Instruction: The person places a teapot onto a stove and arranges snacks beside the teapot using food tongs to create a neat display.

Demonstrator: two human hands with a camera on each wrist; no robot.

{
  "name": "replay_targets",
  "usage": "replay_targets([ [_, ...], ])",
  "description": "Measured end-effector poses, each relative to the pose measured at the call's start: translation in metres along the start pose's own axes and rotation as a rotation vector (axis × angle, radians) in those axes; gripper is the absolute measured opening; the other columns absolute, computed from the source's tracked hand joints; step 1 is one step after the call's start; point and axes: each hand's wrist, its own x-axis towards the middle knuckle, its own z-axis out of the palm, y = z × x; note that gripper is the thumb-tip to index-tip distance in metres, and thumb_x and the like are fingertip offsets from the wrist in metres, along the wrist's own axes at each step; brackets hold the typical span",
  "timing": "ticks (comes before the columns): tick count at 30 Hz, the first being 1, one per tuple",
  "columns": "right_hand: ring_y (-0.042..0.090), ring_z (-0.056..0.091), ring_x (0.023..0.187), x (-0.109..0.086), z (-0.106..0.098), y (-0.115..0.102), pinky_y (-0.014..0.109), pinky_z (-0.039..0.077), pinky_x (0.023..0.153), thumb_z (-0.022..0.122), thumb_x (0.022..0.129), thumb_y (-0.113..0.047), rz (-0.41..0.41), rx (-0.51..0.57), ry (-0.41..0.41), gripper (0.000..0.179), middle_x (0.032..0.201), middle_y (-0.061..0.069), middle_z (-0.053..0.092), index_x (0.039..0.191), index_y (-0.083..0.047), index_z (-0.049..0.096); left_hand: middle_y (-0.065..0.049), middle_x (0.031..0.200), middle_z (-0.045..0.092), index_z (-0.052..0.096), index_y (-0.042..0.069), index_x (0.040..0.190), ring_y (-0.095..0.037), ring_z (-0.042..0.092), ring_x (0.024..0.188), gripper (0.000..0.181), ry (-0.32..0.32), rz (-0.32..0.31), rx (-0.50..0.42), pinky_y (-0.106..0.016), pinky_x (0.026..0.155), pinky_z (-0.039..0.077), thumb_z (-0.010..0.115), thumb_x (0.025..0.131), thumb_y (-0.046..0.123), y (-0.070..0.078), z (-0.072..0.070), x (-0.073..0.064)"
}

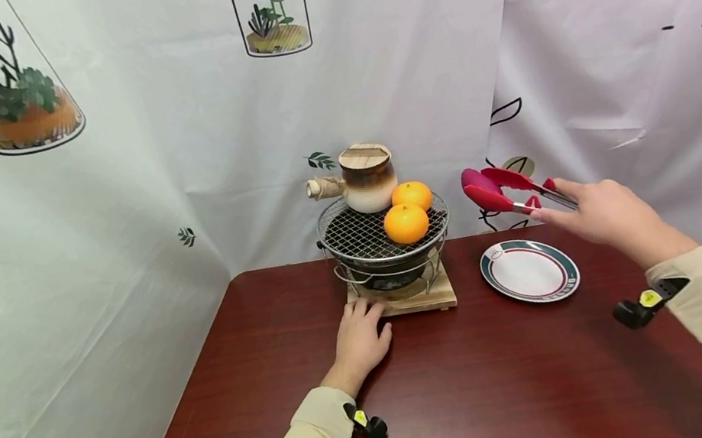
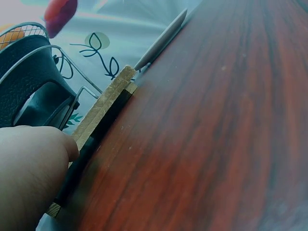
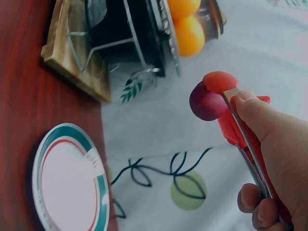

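My right hand (image 1: 615,213) grips red-tipped metal tongs (image 1: 539,197), raised above the right side of the table. Between the tong tips is a round purple object (image 3: 208,102); its exact kind is unclear. My left hand (image 1: 358,338) rests at the front left edge of a wooden board (image 1: 417,302), its thumb apart from the other fingers. On that board stands a small black grill (image 1: 394,266) with a wire mesh top (image 1: 353,234). Two oranges (image 1: 406,224) and a clay pot (image 1: 370,185) with a wooden lid sit on the mesh.
A white plate (image 1: 527,271) with a green and red rim lies right of the grill, below the tongs. The dark red table (image 1: 490,382) ends at a white curtain (image 1: 242,152) behind and to the left. The pot's wrapped handle (image 1: 323,188) points left.
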Motion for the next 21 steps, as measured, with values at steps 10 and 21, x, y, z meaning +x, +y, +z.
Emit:
replay_targets([
  [10, 0.053, 0.054, 0.106, 0.01, -0.022, -0.033, 0.065, 0.047, 0.08, 0.048, 0.086, -0.082, -0.05, -0.002, 0.027, 0.1, 0.121, 0.038, 0.059, 0.154, -0.008, 0.04, -0.01, 0.114, 0.062, 0.072, 0.015, 0.112, -0.036, 0.055, 0.105, 0.026, 0.005, -0.007, 0.001, -0.048, 0.091, 0.049, 0.074, 0.086, 0.02, 0.0, 0.0, 0.0],
  [21, 0.049, 0.058, 0.107, 0.021, -0.037, -0.069, 0.061, 0.049, 0.08, 0.05, 0.088, -0.078, -0.12, -0.009, 0.046, 0.092, 0.125, 0.033, 0.061, 0.153, -0.013, 0.045, -0.01, 0.114, 0.062, 0.072, 0.015, 0.114, -0.036, 0.055, 0.105, 0.027, -0.011, 0.0, 0.0, -0.049, 0.091, 0.049, 0.074, 0.087, 0.021, 0.0, 0.001, 0.0],
])
